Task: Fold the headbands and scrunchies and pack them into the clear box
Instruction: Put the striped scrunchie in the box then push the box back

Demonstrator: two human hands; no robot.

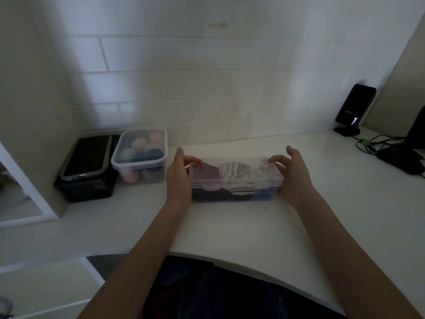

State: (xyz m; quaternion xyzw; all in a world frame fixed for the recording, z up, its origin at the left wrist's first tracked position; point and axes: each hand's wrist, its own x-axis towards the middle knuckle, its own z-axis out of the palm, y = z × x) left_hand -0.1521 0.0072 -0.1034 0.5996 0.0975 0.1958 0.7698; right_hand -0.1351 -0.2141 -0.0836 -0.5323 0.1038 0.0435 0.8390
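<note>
Fingers spread and curled, the left hand [179,174] presses against the left end of the clear box [236,180]; the right hand [291,174] cups its right end, fingertips over the lid. The closed box sits mid-frame on the white counter [230,224], folded fabrics [231,172] inside. A second lidded tub [140,155] stands left.

clear box [236,180]: see-through plastic, smooth, slightly cloudy, lid with moulded clips
contents: soft cloth, a striped white-grey piece [231,172], a mauve piece [204,172], dark blue cloth low down
countertop [253,226]: white, smooth, matt
wall tiles [161,86]: white, glossy, soft reflections
second tub [140,155]: clear plastic, smooth, holding matt pastel rounds
dark case [88,157]: glossy black top, grey rubbery-looking rim
cables [377,143]: thin, plastic-coated
</note>
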